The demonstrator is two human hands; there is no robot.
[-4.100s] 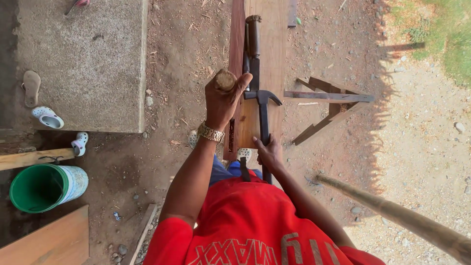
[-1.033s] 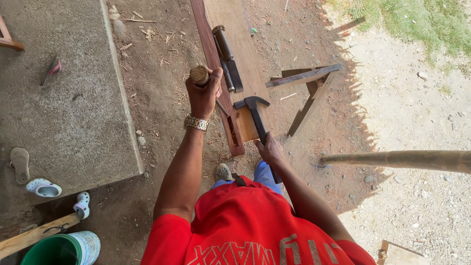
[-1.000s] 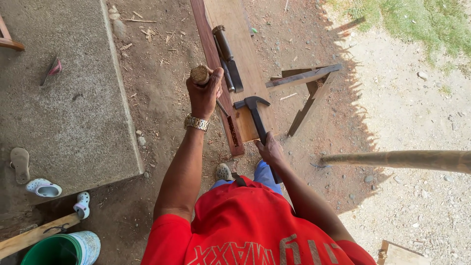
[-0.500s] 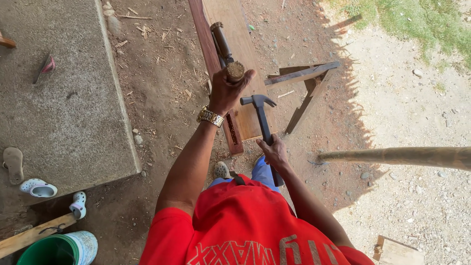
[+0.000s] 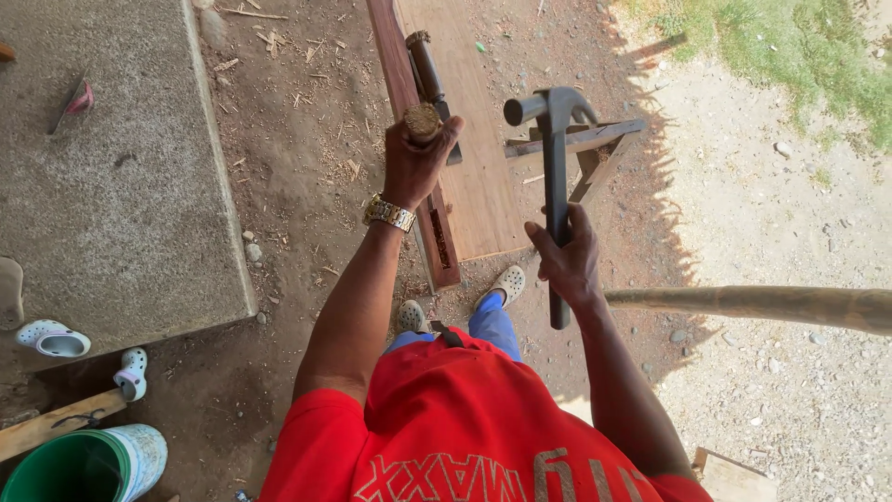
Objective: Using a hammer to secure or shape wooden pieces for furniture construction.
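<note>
Left hand (image 5: pixel 415 167) wraps the chisel (image 5: pixel 424 102) on the board (image 5: pixel 474 167); right hand (image 5: pixel 569 265) grips the raised hammer (image 5: pixel 555 167); chiselling looks unfinished.

Quick count from up top: two hands, left hand (image 5: pixel 415 163) and right hand (image 5: pixel 567 260). One claw hammer (image 5: pixel 555 177), one wooden-handled chisel (image 5: pixel 423 121), plus one more dark-handled tool (image 5: pixel 426 65) lying at 12 o'clock. One wooden board (image 5: pixel 469 158), one sawhorse (image 5: pixel 595 149), one gold wristwatch (image 5: pixel 389 213). One green bucket (image 5: pixel 84 462) at 8 o'clock, two little white clogs (image 5: pixel 54 339) (image 5: pixel 131 372) nearby, one concrete slab (image 5: pixel 111 195), one pole (image 5: pixel 753 305) at 3.
</note>
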